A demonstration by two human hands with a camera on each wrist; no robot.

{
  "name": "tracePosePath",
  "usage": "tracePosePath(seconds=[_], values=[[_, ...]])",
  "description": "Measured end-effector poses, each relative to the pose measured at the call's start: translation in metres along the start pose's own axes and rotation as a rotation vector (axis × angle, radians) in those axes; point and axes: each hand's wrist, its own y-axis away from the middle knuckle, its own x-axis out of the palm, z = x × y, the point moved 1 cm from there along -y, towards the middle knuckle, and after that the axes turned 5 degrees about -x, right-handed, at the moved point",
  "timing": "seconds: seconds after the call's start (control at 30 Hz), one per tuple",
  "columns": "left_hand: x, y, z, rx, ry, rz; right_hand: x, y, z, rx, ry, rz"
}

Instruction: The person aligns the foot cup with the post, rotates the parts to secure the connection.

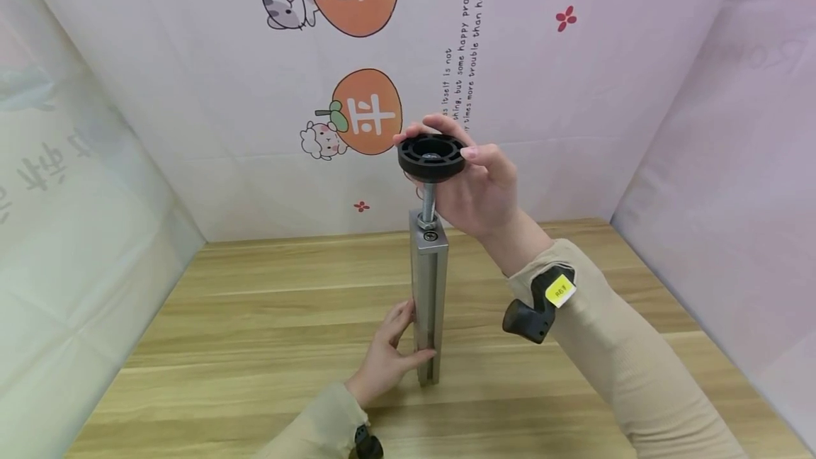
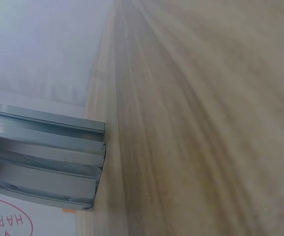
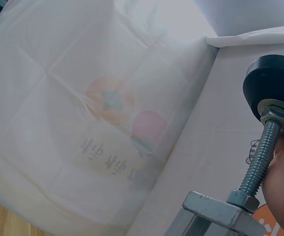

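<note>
A grooved aluminium profile (image 1: pixel 429 303) stands upright over the wooden table. My left hand (image 1: pixel 384 358) grips it near its lower end, thumb on one side and fingers on the other. In the left wrist view the profile's lower end (image 2: pixel 68 167) is close to the tabletop; whether they touch I cannot tell. A threaded rod (image 1: pixel 428 202) with a nut rises from the top end plate (image 1: pixel 432 238). The rod carries a round black levelling foot (image 1: pixel 431 170), its ribbed underside facing up. My right hand (image 1: pixel 478 193) holds the foot by its rim between thumb and fingers.
The wooden tabletop (image 1: pixel 255 324) spreads beneath. Pale printed cloth hangs at the back (image 1: pixel 510 91), on the left (image 1: pixel 83 197) and on the right (image 1: pixel 720 161). A black wrist mount (image 1: pixel 532 314) with a yellow label sits on the right sleeve.
</note>
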Motion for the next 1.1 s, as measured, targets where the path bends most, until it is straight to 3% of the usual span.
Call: tracePosePath(seconds=[0.17, 0.47, 0.73, 1.1], values=[[0.001, 0.001, -0.001, -0.035, 0.007, 0.002, 0.001, 0.001, 0.001, -0.015, 0.057, -0.014], [0.000, 0.000, -0.001, -0.010, -0.003, 0.002, 0.001, 0.004, 0.002, -0.081, 0.255, -0.067], [0.000, 0.001, -0.002, -0.051, 0.023, 0.010, 0.004, 0.004, 0.003, -0.118, 0.370, -0.100], [0.000, 0.002, -0.001, -0.013, -0.001, 0.006, 0.019, 0.006, 0.015, -0.088, 0.750, -0.252]])
